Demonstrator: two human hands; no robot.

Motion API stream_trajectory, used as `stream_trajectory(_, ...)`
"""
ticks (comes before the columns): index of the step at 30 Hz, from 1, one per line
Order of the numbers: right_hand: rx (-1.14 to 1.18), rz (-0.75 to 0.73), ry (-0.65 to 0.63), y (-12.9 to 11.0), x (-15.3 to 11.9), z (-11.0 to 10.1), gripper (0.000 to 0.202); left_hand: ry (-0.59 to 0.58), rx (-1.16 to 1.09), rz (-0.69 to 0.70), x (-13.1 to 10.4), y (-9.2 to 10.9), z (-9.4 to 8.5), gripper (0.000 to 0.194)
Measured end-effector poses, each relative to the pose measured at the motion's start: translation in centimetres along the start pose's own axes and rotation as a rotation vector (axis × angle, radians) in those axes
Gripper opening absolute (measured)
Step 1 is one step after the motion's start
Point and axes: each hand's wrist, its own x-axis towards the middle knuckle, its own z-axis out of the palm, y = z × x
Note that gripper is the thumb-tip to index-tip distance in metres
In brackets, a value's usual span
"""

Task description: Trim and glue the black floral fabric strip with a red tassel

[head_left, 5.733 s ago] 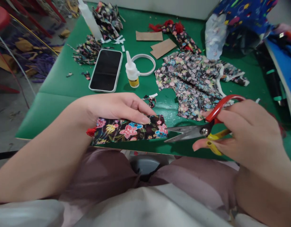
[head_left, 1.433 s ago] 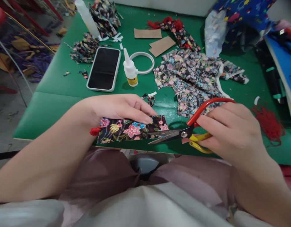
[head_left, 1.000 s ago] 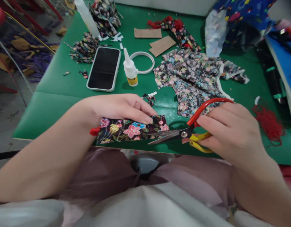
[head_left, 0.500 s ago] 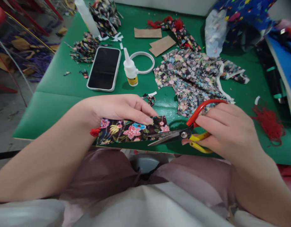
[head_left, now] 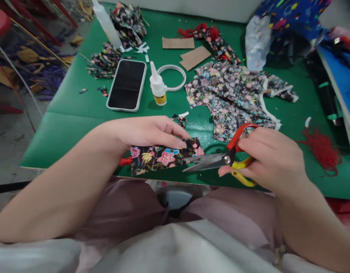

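Observation:
My left hand (head_left: 154, 131) pinches a black floral fabric strip (head_left: 154, 161) near the table's front edge, thumb on top. Red threads (head_left: 125, 162) stick out from the strip's left end. In my right hand (head_left: 271, 155) are scissors (head_left: 211, 162) with one red and one yellow handle loop. Their blades point left, slightly parted, with the upper one against the lower right edge of the strip. Beyond the hands lies a larger floral cloth piece (head_left: 234, 94). Small fabric scraps (head_left: 180, 120) lie just behind my left hand.
On the green table (head_left: 69, 125) are a phone (head_left: 127, 85), a small glue bottle (head_left: 158, 89), a tape ring (head_left: 182, 85), brown cards (head_left: 178, 43), a taller bottle (head_left: 108, 24) and fabric bundles (head_left: 103, 60). Red thread (head_left: 322, 149) lies at right, beside a blue item (head_left: 342, 72).
The fabric strip and its red threads have shifted right, and its lower edge looks shorter. The scissors have moved slightly right, still against the strip. The view has shifted slightly.

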Motion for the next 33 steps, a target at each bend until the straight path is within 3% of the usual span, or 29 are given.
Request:
stream_trajectory(3, 0.024, 0.177, 0.085, 0.4, 0.1, 0.2, 0.037, 0.141, 0.126, 0.127, 0.1, -0.4, 0.1, 0.025)
stream_trajectory(6, 0.002, 0.334, 0.177, 1.0, 0.1, 0.5, 0.044, 0.407, 0.194, 0.208, -0.7, -0.5, 0.4, 0.030)
stream_trajectory(9, -0.102, 0.374, 0.160, 1.3, 0.2, 0.8, 0.059, 0.706, 0.318, 0.301, -1.6, -0.7, 0.7, 0.029)
stream_trajectory(11, -0.189, 0.364, 0.127, 1.1, 0.5, 1.1, 0.061, 0.786, 0.436, 0.292, -1.7, -0.9, 0.9, 0.031)
stream_trajectory(14, -0.270, 0.359, 0.160, 0.3, 1.1, 1.3, 0.051, 0.615, 0.518, 0.270, -1.0, -1.6, 1.3, 0.031)
stream_trajectory(19, -0.331, 0.441, 0.132, -1.2, 1.8, 1.5, 0.039, 0.809, 0.487, 0.372, -0.1, -2.1, 2.6, 0.038)
stream_trajectory(21, -0.329, 0.475, 0.107, -2.0, 1.9, 1.8, 0.037, 0.780, 0.320, 0.441, -0.2, -1.9, 3.5, 0.042)
stream_trajectory(22, -0.320, 0.481, 0.099, -2.4, 1.9, 2.0, 0.037, 0.686, -0.016, 0.470, -0.1, -1.7, 4.1, 0.044)
stream_trajectory(23, -0.310, 0.481, 0.091, -2.9, 2.0, 2.2, 0.036, 0.655, -0.142, 0.466, 0.1, -1.6, 4.8, 0.043)
stream_trajectory(28, -0.265, 0.494, 0.040, -5.4, 2.0, 3.2, 0.036, 0.735, -0.482, 0.439, 2.2, -1.2, 7.4, 0.028)
stream_trajectory(33, -0.257, 0.516, 0.008, -6.3, 1.8, 3.1, 0.032, 0.768, -0.708, 0.429, 3.1, -1.4, 7.7, 0.027)
